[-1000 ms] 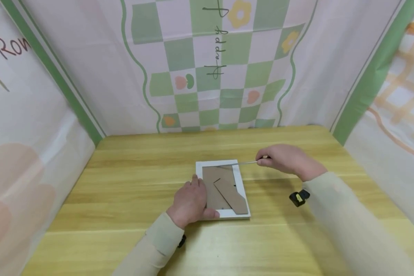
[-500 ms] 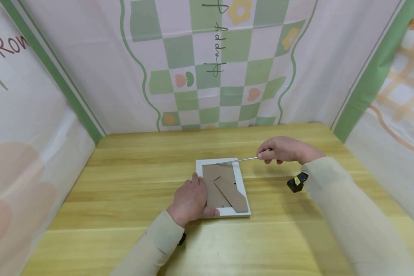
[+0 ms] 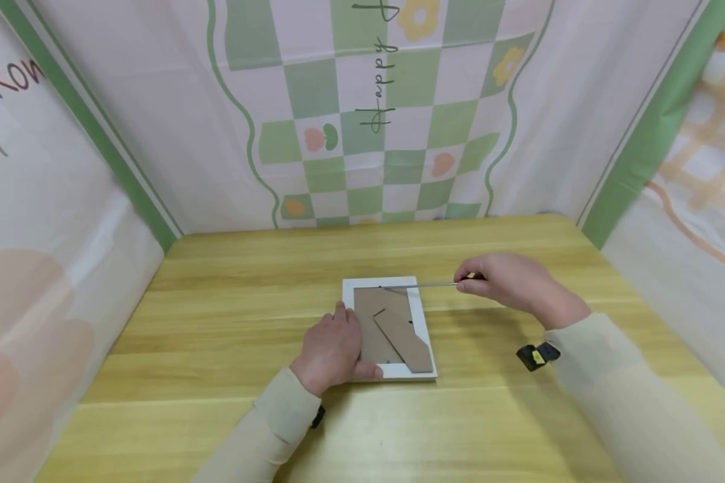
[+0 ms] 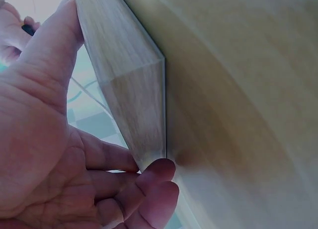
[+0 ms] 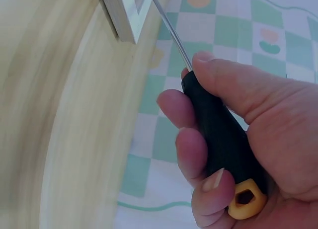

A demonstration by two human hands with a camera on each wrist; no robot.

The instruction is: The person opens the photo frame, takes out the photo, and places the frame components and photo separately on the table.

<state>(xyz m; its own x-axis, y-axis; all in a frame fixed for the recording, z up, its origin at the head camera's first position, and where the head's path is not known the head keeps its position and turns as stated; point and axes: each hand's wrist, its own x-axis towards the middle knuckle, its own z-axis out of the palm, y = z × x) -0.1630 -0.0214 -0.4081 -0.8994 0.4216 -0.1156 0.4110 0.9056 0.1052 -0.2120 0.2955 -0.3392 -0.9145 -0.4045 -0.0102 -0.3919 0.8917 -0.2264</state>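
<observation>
A white picture frame (image 3: 424, 342) lies face down on the wooden table, its brown backing board (image 3: 370, 342) and slanted stand flap (image 3: 412, 347) facing up. My left hand (image 3: 331, 349) holds the frame's near left corner, thumb along the near edge and fingers along the left side. In my right hand (image 3: 510, 282) is a screwdriver (image 5: 218, 129) with a black handle and a yellow end. Its thin metal shaft (image 3: 436, 285) reaches leftward over the frame, the tip at the board's far edge beside a small dark tab (image 3: 380, 287). Whether tip and tab touch is too small to tell.
The wooden table (image 3: 229, 295) extends around the frame on all sides. Behind it hangs a green-and-white checked cloth (image 3: 362, 174). Printed cloth walls stand at the left (image 3: 66, 268) and right (image 3: 689, 268). A dark wrist camera (image 3: 538, 355) is strapped below the right sleeve.
My right hand rose slightly, then came back down and a little right, with the screwdriver shaft lying flatter now. The dark tab at the board's far edge shows more clearly. My left hand stayed put.
</observation>
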